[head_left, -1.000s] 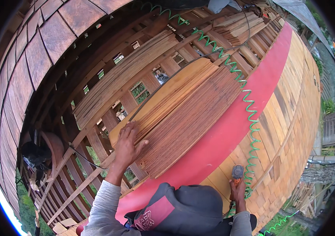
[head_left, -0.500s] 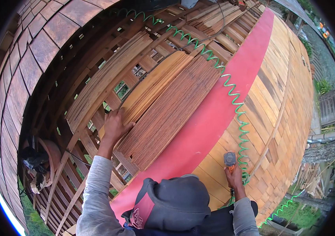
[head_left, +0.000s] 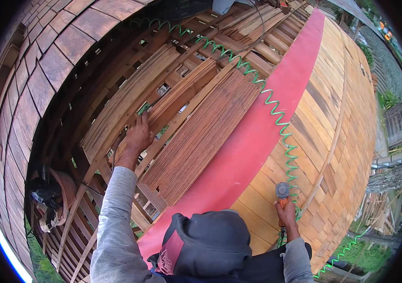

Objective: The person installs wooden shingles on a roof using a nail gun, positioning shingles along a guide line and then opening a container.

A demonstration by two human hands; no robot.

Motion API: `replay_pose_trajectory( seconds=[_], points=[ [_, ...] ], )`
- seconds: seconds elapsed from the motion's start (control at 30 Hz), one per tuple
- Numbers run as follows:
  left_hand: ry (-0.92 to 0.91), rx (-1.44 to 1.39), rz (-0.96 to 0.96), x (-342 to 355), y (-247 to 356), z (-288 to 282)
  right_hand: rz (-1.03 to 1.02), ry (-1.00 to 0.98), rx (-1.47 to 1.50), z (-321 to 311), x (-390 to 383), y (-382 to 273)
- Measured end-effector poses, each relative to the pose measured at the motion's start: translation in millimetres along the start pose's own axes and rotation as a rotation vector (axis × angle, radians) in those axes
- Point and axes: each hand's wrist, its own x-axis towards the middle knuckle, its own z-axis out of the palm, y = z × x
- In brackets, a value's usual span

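Note:
My left hand (head_left: 139, 132) has closed on a narrow stack of wooden shingles (head_left: 187, 85) lying over the roof battens. A wider stack of reddish-brown shingles (head_left: 205, 127) lies just to its right, with a gap showing bare batten between them. My right hand (head_left: 286, 212) holds an orange and grey pneumatic nail gun (head_left: 282, 191) low over the pale shingled roof (head_left: 323, 141), beside a green coiled air hose (head_left: 286, 137).
A red membrane strip (head_left: 248, 165) runs diagonally between open battens and laid shingles. More board stacks (head_left: 130, 99) rest on the battens. A bucket with dark contents (head_left: 54, 193) sits lower left. An older shingled roof (head_left: 54, 61) curves along the left. Greenery lies beyond the right edge.
My left hand has moved up and away, shifting the lighter shingle stack leftward and opening a gap beside the wider stack. My right hand with the nail gun has barely moved.

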Motion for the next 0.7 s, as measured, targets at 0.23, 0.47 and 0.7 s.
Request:
replay_pose_trajectory(
  seconds=[0.23, 0.47, 0.7],
  points=[
    [-0.249, -0.151, -0.287, 30.8, 15.5, -14.8, -0.048, 0.019, 0.048, -4.6, -2.2, 2.7],
    [-0.281, -0.816, -0.403, 17.8, -26.5, -44.2, -0.069, 0.005, 0.051, 0.0, -2.1, 11.9],
    [-0.323, -1.429, -0.458, 40.5, -17.2, -132.4, -0.037, -0.014, -0.054, -7.5, -1.7, 11.4]
  ],
)
